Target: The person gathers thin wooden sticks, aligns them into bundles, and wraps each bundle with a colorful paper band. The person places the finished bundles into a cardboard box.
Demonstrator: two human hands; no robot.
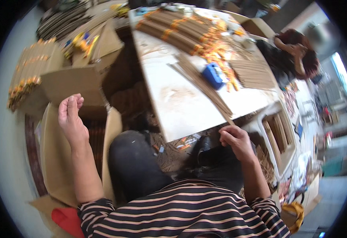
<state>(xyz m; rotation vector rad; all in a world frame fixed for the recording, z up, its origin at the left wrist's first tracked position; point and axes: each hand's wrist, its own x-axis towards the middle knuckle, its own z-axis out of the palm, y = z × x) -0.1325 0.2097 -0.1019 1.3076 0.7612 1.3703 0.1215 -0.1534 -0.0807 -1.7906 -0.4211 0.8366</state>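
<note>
1. Just off the near edge of the white table (173, 115), right hand (237, 141) with thumb and curled fingers closed, as far as visible, on the near end of the loose brown sticks (205, 86)
2. Main length of these sticks lying across the table, from its middle to its near edge, slightly splayed, with no band visible around them
3. Left of the table, left hand (72, 121) raised above an open carton (56, 154), fingers drawn in toward the thumb; nothing visible in it, but cannot tell whether empty or pinching something thin
4. Apparently done: orange-banded bundles (173, 29) piled toward the far side of the table, and a stack of orange-wrapped bundles (34, 65) well to its left
5. Perhaps done too: brown and orange contents inside the carton left of the table, too shadowed to count
6. Apparently left: loose sticks at the right hand, bare fanned sticks (253, 73) along the table's right side, and upright-looking sticks in a white bin (288, 152) just right of its near corner
7. On the table, right beside the loose sticks, a blue tape dispenser (212, 75)
8. Judged overall: plenty bundled, a fair stock unbound, exact share impossible to tell
9. Beyond the table's right edge, a co-worker (296, 55) with hands close together
</note>
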